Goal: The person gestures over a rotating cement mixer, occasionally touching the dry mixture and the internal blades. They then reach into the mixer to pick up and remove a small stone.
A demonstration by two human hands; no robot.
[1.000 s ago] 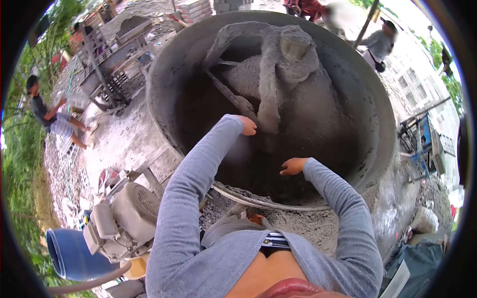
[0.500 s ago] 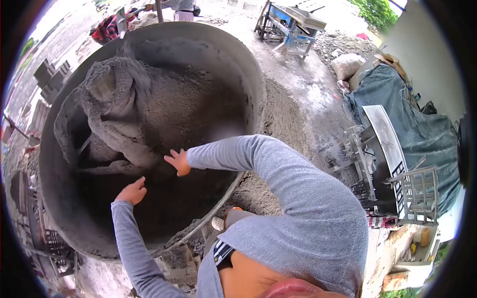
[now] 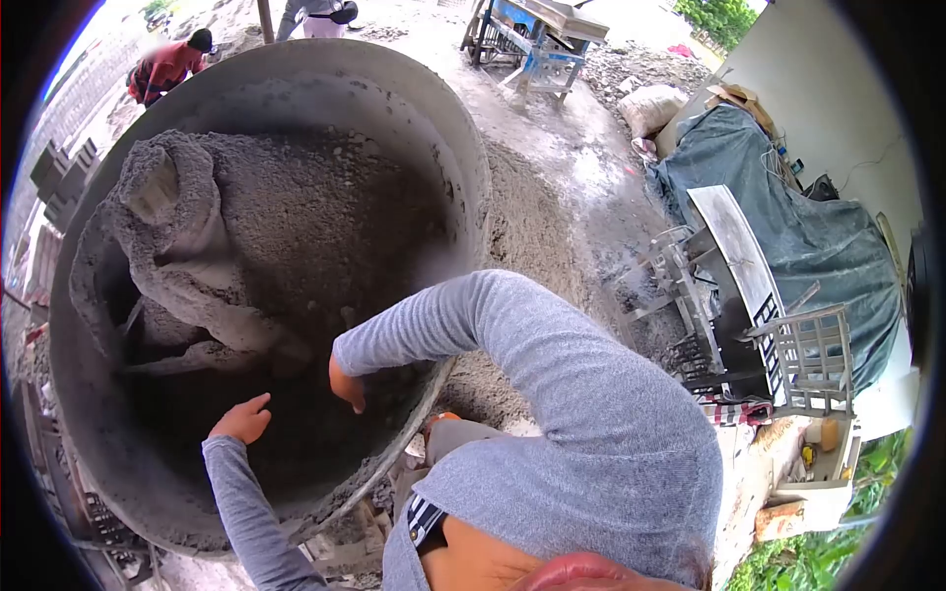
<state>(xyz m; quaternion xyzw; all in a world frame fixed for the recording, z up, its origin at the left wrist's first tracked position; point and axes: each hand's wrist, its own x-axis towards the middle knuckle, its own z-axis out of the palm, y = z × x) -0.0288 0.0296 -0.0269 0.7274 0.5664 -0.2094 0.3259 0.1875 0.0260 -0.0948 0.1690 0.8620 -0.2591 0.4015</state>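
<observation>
A large round mixer pan [image 3: 473, 163] stands before me, its wall caked with grey. Inside it, a grey-coated mixing arm [image 3: 182, 256] rises at the left, and a heap of grey gravelly mix [image 3: 305, 197] lies beside it. My left hand [image 3: 241, 421] hovers over the dark lower part of the pan, a finger stretched out, holding nothing. My right hand [image 3: 345, 384] hangs from a bent wrist over the pan, fingers pointing down; its sleeve is close by and some fingers are hidden. Nothing shows in it.
A person in a red top [image 3: 168, 71] bends beyond the pan, and another person [image 3: 320, 15] stands behind it. Grey blocks [image 3: 59, 177] are stacked at the left. A blue-framed machine [image 3: 537, 39], a green tarp [image 3: 788, 227] and a metal rack [image 3: 803, 364] stand to the right.
My right hand has turned from spread fingers to pointing down. The view has shifted, moving the pan left and lower. The person in red now stands out more clearly.
</observation>
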